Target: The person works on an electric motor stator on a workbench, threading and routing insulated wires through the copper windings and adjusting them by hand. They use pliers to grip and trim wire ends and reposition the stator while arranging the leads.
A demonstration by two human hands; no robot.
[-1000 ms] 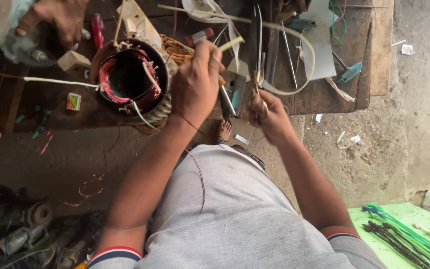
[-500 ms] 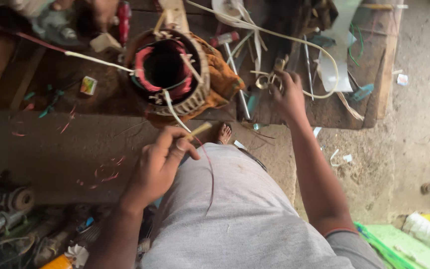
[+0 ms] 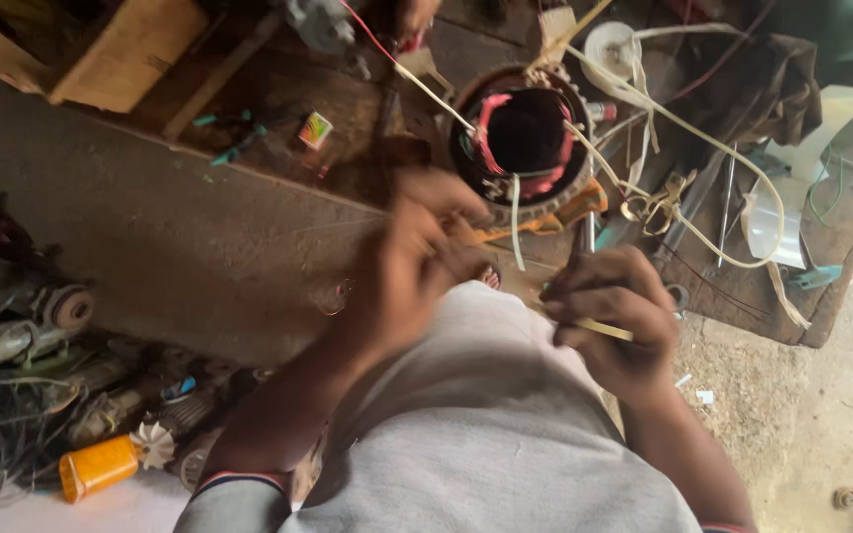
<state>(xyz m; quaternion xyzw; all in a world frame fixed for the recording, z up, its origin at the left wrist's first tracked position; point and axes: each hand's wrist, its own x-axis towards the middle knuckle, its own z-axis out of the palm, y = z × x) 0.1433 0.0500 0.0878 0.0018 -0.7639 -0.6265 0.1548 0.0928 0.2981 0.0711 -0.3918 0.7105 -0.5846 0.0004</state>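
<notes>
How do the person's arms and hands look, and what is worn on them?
Both arms are bare from the short sleeves down. The left sleeve is grey with a dark and red striped hem. No gloves, rings or watch show on the left hand, which is blurred, or the right hand.

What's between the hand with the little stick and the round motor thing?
In the head view, a loose white strip hangs between the right hand and the motor stator.
</notes>
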